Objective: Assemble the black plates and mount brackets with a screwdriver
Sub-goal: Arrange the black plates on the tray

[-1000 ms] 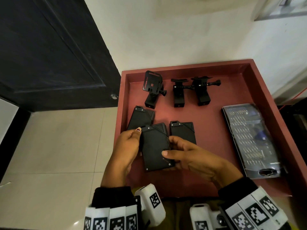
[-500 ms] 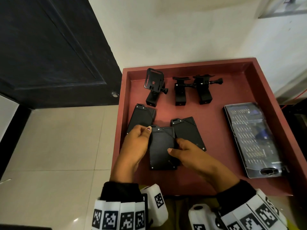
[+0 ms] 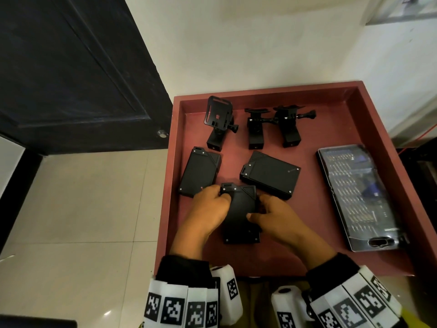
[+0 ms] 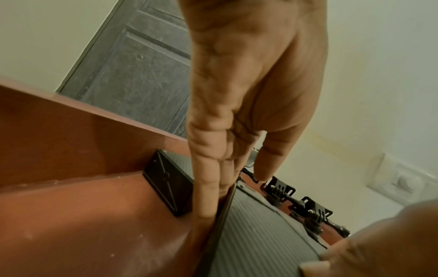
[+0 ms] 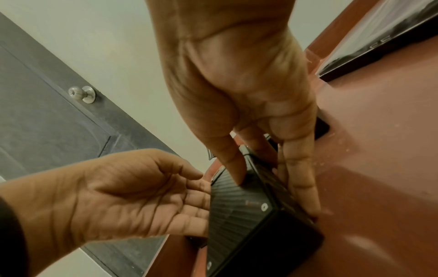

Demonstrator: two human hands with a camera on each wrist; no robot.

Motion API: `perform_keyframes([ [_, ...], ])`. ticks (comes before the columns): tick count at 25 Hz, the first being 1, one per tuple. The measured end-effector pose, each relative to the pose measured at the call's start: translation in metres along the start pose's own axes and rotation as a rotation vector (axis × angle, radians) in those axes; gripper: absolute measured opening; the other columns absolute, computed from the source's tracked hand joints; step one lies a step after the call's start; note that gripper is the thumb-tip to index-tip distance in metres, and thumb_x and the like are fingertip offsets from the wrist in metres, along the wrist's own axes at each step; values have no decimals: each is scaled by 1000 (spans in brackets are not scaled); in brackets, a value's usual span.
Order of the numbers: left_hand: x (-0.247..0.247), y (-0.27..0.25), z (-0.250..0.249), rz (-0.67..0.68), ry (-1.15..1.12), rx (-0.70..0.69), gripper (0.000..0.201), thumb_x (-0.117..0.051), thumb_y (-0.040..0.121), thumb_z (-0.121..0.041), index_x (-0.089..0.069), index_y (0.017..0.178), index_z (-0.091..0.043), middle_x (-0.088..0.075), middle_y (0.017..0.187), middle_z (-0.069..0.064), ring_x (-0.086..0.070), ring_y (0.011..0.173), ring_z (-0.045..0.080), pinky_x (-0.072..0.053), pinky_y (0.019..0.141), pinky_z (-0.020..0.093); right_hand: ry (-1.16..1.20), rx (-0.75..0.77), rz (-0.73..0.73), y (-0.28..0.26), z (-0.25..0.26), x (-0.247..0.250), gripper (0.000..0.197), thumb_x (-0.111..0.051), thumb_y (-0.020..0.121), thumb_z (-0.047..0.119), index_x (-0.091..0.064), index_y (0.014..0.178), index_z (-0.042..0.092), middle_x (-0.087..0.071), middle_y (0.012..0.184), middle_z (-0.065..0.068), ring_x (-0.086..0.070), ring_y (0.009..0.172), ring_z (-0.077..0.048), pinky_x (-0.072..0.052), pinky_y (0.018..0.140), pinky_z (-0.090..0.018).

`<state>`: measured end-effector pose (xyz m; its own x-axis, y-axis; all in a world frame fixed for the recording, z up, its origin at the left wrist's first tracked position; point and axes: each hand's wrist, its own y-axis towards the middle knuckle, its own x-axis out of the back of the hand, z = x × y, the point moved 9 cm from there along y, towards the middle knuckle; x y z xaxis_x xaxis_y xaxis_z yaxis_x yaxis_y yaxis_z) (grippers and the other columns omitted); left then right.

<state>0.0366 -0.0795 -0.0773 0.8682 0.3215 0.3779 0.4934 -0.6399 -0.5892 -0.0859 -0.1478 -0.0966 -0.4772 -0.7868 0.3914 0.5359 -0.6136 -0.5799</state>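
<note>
A black plate (image 3: 240,218) is low over the red tray (image 3: 354,95), between my two hands. My right hand (image 3: 256,210) pinches it, thumb (image 5: 233,168) on its ribbed top and fingers down its right side. My left hand (image 3: 218,197) lies against its left edge with straight fingers (image 4: 206,196), thumb near the far corner. Two more black plates lie flat, one at the left (image 3: 199,171) and one turned askew at the right (image 3: 269,174). Three black mount brackets (image 3: 255,129) stand in a row at the tray's back.
A clear-lidded screwdriver bit case (image 3: 357,195) lies along the tray's right side. The tray has raised walls all round. A dark door (image 3: 71,79) and a tiled floor (image 3: 82,209) are to the left, and a white wall is behind.
The held plate has come lower and nearer to me in the tray. The right-hand plate has been pushed away to the right and turned askew. My left fingers have straightened along the plate's edge.
</note>
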Motion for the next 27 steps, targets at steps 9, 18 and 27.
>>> perform_keyframes([
  [9, 31, -13, -16, -223, 115, -100, 17, -56, 93, -14, -65, 80, -21, -70, 89, 15, -68, 79, 31, -58, 74, 44, -245, 44, -161, -10, 11, 21, 43, -65, 87, 22, -52, 125, 5, -63, 115, -14, -58, 108, -29, -48, 90, -36],
  [18, 50, -11, -15, -423, 680, 51, 82, -69, 84, -44, -23, 146, -17, -41, 145, 6, -54, 121, 26, -42, 72, 32, -30, 167, -332, -15, 22, 47, 18, -62, 89, 21, -65, 106, 15, -66, 68, 2, -65, 68, -13, -55, 73, -33],
  [27, 56, -14, -18, -545, 745, 91, 75, -77, 66, -56, -54, 123, -12, -53, 127, 7, -54, 113, 26, -44, 73, 34, 147, 254, -264, -13, 29, 41, 14, -61, 90, 19, -63, 103, 24, -67, 79, 1, -67, 73, -15, -57, 72, -37],
])
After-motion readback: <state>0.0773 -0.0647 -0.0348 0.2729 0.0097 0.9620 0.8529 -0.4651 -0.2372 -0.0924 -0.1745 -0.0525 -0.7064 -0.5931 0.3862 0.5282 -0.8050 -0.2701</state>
